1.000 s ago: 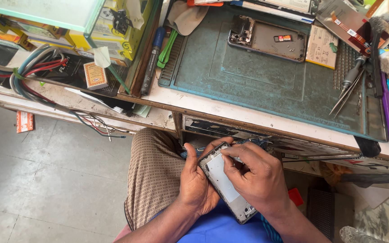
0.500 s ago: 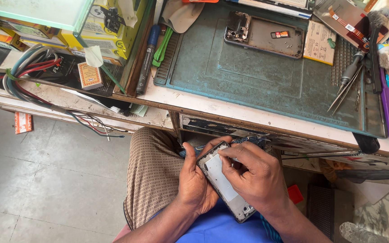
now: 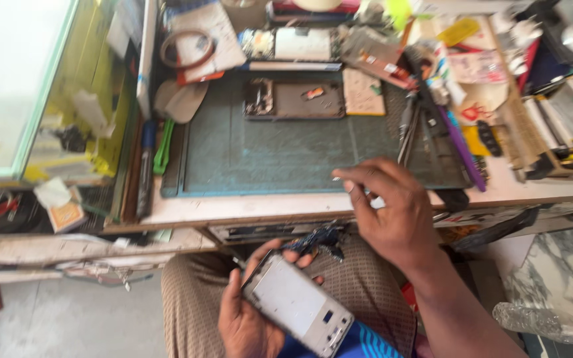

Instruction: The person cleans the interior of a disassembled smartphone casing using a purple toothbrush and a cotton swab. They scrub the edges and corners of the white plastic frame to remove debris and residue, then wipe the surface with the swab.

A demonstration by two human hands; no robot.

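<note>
Down in our lap, our left hand [image 3: 247,318] grips a white phone frame [image 3: 298,304], while our right hand [image 3: 389,212] pinches something tiny over the near edge of the green mat [image 3: 266,156]. Farther off lie an opened phone [image 3: 294,99] and, at right, tweezers [image 3: 407,126].

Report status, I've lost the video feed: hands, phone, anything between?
Left hand grips phone frame over lap. Right hand at mat edge, fingers pinching something tiny. Nothing between.
</note>
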